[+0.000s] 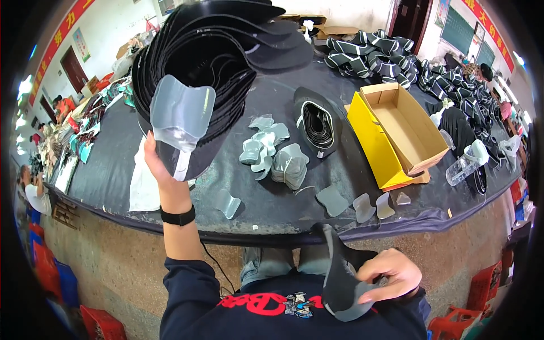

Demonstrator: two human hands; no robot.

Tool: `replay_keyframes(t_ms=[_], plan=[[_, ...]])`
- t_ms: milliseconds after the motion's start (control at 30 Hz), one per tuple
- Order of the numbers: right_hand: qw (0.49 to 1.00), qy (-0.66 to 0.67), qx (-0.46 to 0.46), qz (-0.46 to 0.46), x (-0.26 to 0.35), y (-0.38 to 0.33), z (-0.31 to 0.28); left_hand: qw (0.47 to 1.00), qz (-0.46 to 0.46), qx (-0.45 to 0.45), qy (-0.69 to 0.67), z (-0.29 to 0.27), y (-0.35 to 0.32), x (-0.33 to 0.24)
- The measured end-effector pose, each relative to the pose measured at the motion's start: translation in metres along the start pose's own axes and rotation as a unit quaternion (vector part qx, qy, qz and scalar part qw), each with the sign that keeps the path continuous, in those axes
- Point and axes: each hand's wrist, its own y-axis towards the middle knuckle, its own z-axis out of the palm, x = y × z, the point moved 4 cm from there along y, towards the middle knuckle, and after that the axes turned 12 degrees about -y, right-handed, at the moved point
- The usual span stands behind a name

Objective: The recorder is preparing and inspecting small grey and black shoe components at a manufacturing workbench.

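My left hand (pixel 161 169) is raised at the left, gripping a big nested stack of black sun visors (pixel 275 48) by its lower edge. Its thumb shows and the other fingers are hidden behind. A curved clear plastic piece (pixel 182 110) with a white strip (pixel 182 164) lies against the near side of that stack. Low at the right, my right hand (pixel 394 275) is closed around one black visor (pixel 340 277), close to my body. Between the hands on the table lie piles of clear plastic pieces (pixel 290 166) and a smaller nest of black visors (pixel 299 113).
A yellow cardboard box (pixel 364 141) stands open right of centre on the black-covered table (pixel 266 212). Loose plastic pieces (pixel 332 200) lie along the near edge. Heaped black visors with white edging (pixel 374 56) fill the far right, near a clear plastic container (pixel 462 169). White cloth (pixel 144 184) lies at left.
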Motion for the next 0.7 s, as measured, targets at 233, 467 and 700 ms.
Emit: replay_keyframes(t_ms=[233,467,700], plan=[[0.911,0.310,0.224,0.152,-0.028,0.048,0.068,0.995,0.035,-0.097,-0.015,-0.010,-0.020,0.005],[0.962,0.018,0.199,0.186,-0.138,0.095,0.135,0.963,0.093,-0.166,0.188,-0.014,-0.047,-0.005],[0.922,-0.362,-0.139,-0.009,-0.079,0.113,0.116,0.986,0.028,-0.160,-0.027,-0.024,-0.076,0.007]])
